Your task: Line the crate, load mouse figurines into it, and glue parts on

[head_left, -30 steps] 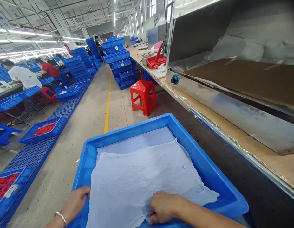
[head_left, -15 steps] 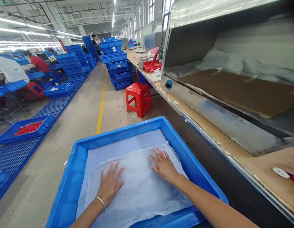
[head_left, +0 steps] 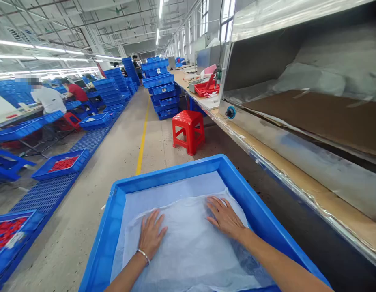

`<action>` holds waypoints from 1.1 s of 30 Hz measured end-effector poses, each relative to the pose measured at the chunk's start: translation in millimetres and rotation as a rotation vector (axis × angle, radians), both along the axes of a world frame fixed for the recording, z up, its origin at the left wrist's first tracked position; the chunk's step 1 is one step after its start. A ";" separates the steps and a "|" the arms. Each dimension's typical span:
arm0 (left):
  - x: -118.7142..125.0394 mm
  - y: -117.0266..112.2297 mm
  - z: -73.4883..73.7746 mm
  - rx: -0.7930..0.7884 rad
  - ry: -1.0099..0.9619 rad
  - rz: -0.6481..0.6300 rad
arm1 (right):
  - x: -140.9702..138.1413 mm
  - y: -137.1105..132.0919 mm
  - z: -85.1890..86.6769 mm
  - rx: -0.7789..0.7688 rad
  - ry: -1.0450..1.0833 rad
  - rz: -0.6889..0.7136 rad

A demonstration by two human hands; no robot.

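Right in front of me is a large blue plastic tray [head_left: 172,175], its bottom lined with a pale sheet [head_left: 188,185]. Over that lies a thin, wrinkled white cloth-like sheet [head_left: 190,243]; whether it is fabric or plastic film I cannot tell. My left hand [head_left: 151,234], with a silver bracelet at the wrist, rests flat on the left part of this top sheet, fingers stretched out. On its upper right part lies my right hand [head_left: 226,217], palm down, the fingers extended. Neither hand grasps anything.
A red stool [head_left: 188,129] stands beyond the tray. Along the right runs a workbench [head_left: 267,162] with a metal booth [head_left: 303,134]. Stacked blue crates [head_left: 162,89] stand ahead. At left, trays of red pieces [head_left: 64,163] sit on a blue slatted platform [head_left: 48,194]; people sit behind.
The view has swung left, so the surroundings shift rightward in it. Both hands stay flat on the sheet; the right hand's fingers look closer together than before.
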State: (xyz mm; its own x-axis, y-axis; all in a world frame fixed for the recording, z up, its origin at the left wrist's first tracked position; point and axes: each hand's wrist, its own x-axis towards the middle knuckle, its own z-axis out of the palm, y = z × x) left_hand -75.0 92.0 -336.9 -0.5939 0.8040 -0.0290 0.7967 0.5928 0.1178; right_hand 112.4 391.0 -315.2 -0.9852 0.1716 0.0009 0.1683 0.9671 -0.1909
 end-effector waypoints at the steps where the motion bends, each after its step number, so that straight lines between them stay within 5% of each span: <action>1: -0.5 6.7 1.5 0.000 -0.021 -0.046 | -5.5 -1.6 -2.3 -0.011 0.006 0.051; 4: -5.1 21.5 -1.8 -0.004 -0.066 -0.060 | -15.5 -2.1 -14.4 -0.028 0.011 0.099; 9: -35.1 2.8 -19.3 0.008 -0.006 0.390 | -9.3 9.1 -29.8 -0.022 0.017 0.073; 14: -60.4 -17.3 -18.1 0.051 0.069 0.639 | -5.0 12.5 -28.6 -0.021 0.014 0.076; 17: -41.1 -4.7 -12.6 0.067 0.088 0.473 | -5.7 11.8 -26.7 -0.026 0.005 0.074; 21: 7.2 -3.4 -11.9 0.002 -0.097 -0.259 | -5.5 12.8 -24.8 -0.044 -0.007 0.062; 23: 16.8 -19.5 -16.3 -0.031 -0.163 -0.414 | -4.9 13.5 -23.2 -0.058 -0.010 0.059; 29: -23.7 -66.6 -27.9 0.053 -0.090 0.069 | -4.3 13.8 -13.4 -0.111 -0.053 0.051; 33: -15.3 -57.9 -3.1 0.059 -0.262 0.095 | -7.4 11.8 8.5 -0.162 -0.086 0.011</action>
